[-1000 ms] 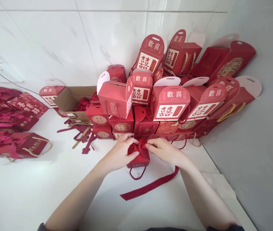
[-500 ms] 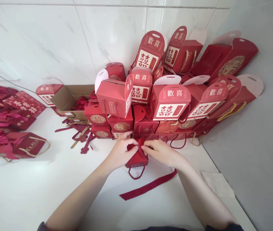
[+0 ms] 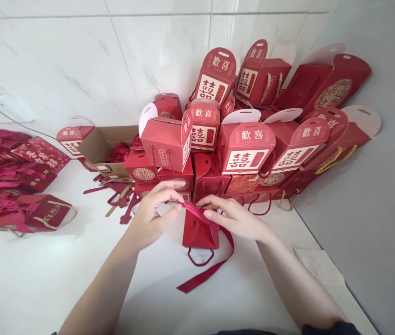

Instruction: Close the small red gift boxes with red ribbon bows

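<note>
A small red gift box [image 3: 200, 234] with a dark red cord handle [image 3: 200, 265] rests on the white tabletop, below both hands. A dark red ribbon [image 3: 214, 272] runs over the box top, curls down its right side and trails along the table. My left hand [image 3: 152, 216] pinches the bunched end of this ribbon between thumb and fingertips, just above the box's left part. From the right, my right hand [image 3: 235, 216] bends its fingers and thumb over the ribbon on the box; its grip is partly hidden.
Stacked red gift boxes [image 3: 249, 149] stand close behind the hands against a tiled wall. Behind left is an open cardboard box [image 3: 110, 165] of red ribbons, with flower-ended strips [image 3: 124, 204] before it. Ribbon-tied boxes [image 3: 19, 211] lie far left; a grey wall [image 3: 368, 209] bounds the right.
Both hands have left the box's closure flaps. The left hand has moved left and up with the ribbon's end, and the ribbon now crosses the box top.
</note>
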{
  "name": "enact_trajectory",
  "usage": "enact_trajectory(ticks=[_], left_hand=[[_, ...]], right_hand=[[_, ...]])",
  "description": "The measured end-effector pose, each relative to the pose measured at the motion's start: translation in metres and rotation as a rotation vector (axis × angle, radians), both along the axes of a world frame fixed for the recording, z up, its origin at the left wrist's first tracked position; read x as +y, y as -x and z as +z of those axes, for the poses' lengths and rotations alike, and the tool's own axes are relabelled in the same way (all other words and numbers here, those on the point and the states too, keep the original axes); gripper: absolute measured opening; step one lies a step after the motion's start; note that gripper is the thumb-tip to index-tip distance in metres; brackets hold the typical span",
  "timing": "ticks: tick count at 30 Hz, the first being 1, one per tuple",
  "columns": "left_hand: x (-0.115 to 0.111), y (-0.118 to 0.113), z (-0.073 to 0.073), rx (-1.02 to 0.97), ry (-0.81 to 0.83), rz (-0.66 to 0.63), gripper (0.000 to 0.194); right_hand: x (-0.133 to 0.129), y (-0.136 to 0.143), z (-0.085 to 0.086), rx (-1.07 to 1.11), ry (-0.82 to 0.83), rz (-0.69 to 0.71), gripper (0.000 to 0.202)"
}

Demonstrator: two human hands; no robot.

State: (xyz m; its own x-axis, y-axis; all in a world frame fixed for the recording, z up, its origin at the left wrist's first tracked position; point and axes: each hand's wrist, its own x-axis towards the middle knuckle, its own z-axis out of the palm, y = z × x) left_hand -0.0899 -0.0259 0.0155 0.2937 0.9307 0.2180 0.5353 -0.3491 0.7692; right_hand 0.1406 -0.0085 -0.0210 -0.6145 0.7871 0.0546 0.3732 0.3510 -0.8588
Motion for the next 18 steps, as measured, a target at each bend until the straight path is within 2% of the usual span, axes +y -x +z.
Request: enact_trajectory(ticks=[2,5,7,9,13,16,18], left_hand=[[-0.002,-0.001,0.002,0.035,-0.018,-0.021,0.016],[-0.006,-0.007,0.001,0.155,0.006,-0.164,0.022],[-0.007,-0.011,-0.005,0.286,0.048,-0.243,0.046],[-0.007,-0.014,-0.013,0.398,0.088,-0.246,0.059],[-0.004,-0.018,-0.024,0.391,0.132,-0.187,0.04],[0.0,-0.016,-0.021,0.3,0.186,-0.163,0.023],[0.003,-0.012,-0.018,0.27,0.239,-0.112,0.023]], right_hand=[[-0.003,-0.001,0.002,0.041,0.087,0.039,0.032],[-0.005,-0.001,0.0,0.198,0.219,0.045,0.033],[-0.004,-0.001,-0.003,0.323,0.276,-0.008,0.035],[-0.002,-0.002,-0.005,0.397,0.306,-0.07,0.038],[0.0,-0.001,-0.006,0.421,0.319,-0.107,0.045],[-0.001,0.007,-0.009,0.338,0.335,-0.082,0.047],[-0.001,0.012,-0.013,0.255,0.354,-0.044,0.046]])
